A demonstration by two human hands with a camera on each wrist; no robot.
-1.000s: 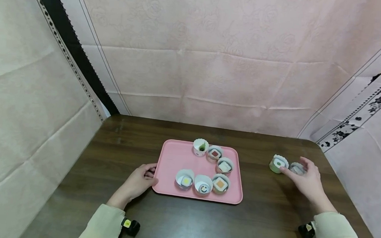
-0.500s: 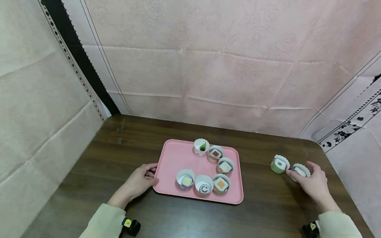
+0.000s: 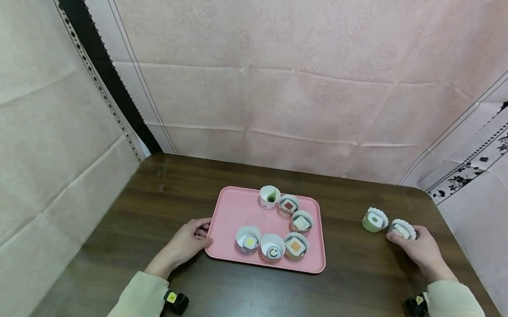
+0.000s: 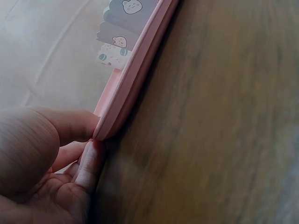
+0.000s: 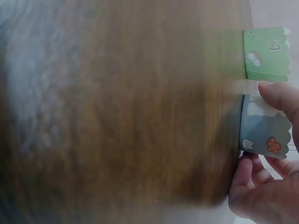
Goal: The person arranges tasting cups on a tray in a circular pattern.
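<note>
Grey-blue cup (image 5: pixel 264 125), scallop-rimmed, printed with an animal face and an orange flower, sits at the right of the table (image 3: pixel 339 265), pinched between thumb and fingers of the right hand (image 3: pixel 421 247); a white piece (image 3: pixel 402 230) lies inside. Just beside it, a green cup (image 3: pixel 371 224) holds a green-marked piece (image 3: pixel 375 218). Six cups (image 3: pixel 271 238), small pieces (image 3: pixel 250 242) inside, stand on the pink tray (image 3: pixel 235 209), whose left edge the left hand (image 3: pixel 185 240) grips. Brown wood stretches between tray and green cup; pale cloth (image 3: pixel 282 116) hangs beyond the far edge.
</note>
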